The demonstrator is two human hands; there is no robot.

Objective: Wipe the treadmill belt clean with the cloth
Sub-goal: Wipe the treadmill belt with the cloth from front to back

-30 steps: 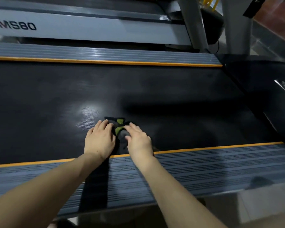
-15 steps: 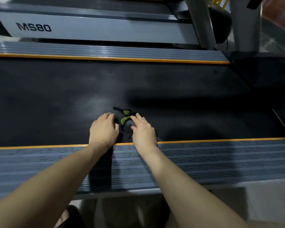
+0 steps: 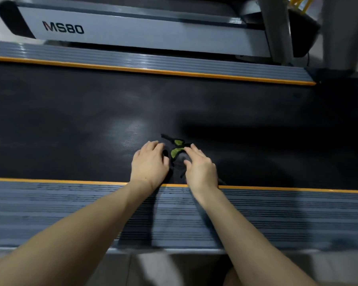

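The black treadmill belt [image 3: 91, 120] runs across the middle of the view. On it, close to the near orange stripe, lies a dark cloth [image 3: 177, 150] with green patches, bunched up. My left hand [image 3: 149, 165] lies flat on the cloth's left part, fingers together. My right hand [image 3: 201, 168] presses down on its right part, fingers slightly spread. Most of the cloth is hidden under both palms; only a strip with the green patches shows between and beyond the fingers.
A grey ribbed side rail [image 3: 70, 213] with an orange edge lies under my forearms. A matching rail [image 3: 153, 62] borders the belt's far side. Beyond it stands another treadmill frame [image 3: 132, 32] marked MS80. Grey uprights [image 3: 275, 29] rise at the far right.
Both hands with the cloth have shifted slightly along the belt and stay pressed on it. The camera has drifted, so the MS80 frame shows further right.
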